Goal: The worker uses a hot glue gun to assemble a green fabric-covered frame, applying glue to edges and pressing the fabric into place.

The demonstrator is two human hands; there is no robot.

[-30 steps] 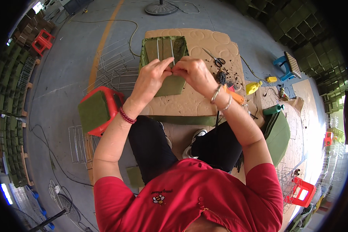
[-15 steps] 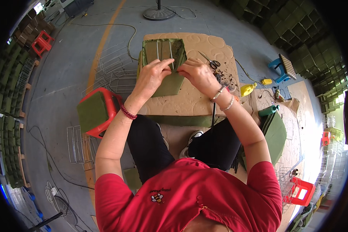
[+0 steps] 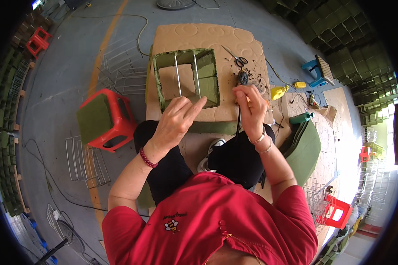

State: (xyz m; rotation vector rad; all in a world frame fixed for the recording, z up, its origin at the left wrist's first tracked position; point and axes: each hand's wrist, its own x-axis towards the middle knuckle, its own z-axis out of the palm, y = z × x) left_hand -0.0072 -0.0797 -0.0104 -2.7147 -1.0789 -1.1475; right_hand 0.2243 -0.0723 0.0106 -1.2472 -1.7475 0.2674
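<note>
- Since the earlier frame both hands have come off the green fabric box (image 3: 186, 78); the right hand (image 3: 251, 110) has drawn back toward 3 o'clock with a thin black strand (image 3: 238, 126).
- The left hand (image 3: 177, 119) hovers loosely open at the box's near edge, gripping nothing.
- The right hand's fingers pinch the strand, which hangs down.
- The box sits on the tan quilted mat (image 3: 208, 37), at 12 o'clock from the person; it looks formed, with soft felt-like walls, open centre and two metal rods across. Fastening seems unfinished.
- Scissors (image 3: 237, 57) lie at 1 o'clock.
</note>
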